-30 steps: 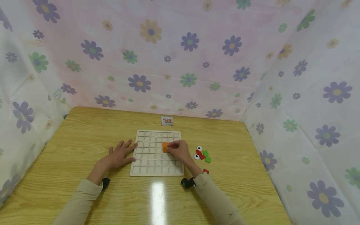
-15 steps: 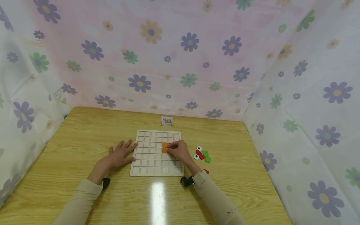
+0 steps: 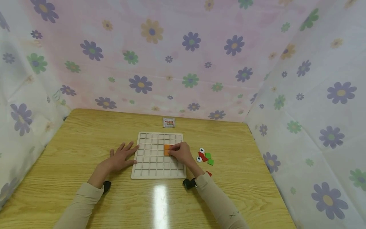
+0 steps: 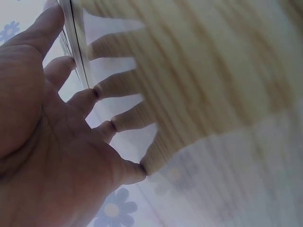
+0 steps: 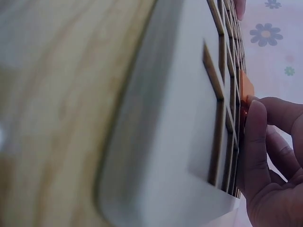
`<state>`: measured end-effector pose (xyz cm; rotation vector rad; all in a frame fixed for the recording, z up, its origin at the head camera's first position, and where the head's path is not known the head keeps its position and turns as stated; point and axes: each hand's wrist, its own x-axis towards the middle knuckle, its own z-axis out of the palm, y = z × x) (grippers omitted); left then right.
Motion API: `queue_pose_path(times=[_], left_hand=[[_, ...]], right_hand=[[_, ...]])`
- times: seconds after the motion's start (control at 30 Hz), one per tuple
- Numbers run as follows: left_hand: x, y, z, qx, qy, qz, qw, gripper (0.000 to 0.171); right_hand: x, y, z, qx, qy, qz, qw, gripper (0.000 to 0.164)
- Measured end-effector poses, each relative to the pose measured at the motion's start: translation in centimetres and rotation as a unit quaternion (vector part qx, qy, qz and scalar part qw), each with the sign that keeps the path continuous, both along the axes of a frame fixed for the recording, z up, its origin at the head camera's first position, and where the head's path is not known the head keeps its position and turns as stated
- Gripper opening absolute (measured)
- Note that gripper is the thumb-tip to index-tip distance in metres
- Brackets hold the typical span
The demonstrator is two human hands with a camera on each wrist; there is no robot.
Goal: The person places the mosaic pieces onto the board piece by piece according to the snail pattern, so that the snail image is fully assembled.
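Orange tiles (image 3: 167,147) are sitting right of centre in the board (image 3: 152,165), where the right hand (image 3: 182,153) is pinching one, while the left hand (image 3: 119,159), spread flat, is touching the board's left edge.

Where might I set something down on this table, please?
Bare table lies between the left hand and left table edge, and between green tiles and right edge. Crowded: right of the grid board, among red tiles and eye tiles.

Head camera looks down on the board (image 3: 160,159); close wrist cameras see it edgewise.
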<state>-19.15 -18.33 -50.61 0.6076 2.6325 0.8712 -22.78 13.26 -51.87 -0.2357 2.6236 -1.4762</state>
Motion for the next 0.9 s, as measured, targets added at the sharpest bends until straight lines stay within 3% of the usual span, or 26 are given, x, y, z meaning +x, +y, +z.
queue_pose_path(times=[0.57, 0.9], left_hand=[[-0.05, -0.05, 0.01, 0.000, 0.001, -0.002, 1.0000, 0.071], [0.01, -0.03, 0.09, 0.000, -0.003, -0.001, 1.0000, 0.072]], right_hand=[[-0.39, 0.09, -0.07, -0.007, -0.015, 0.003, 1.000, 0.009], [-0.25, 0.05, 0.34, -0.016, -0.035, 0.004, 0.999, 0.017]])
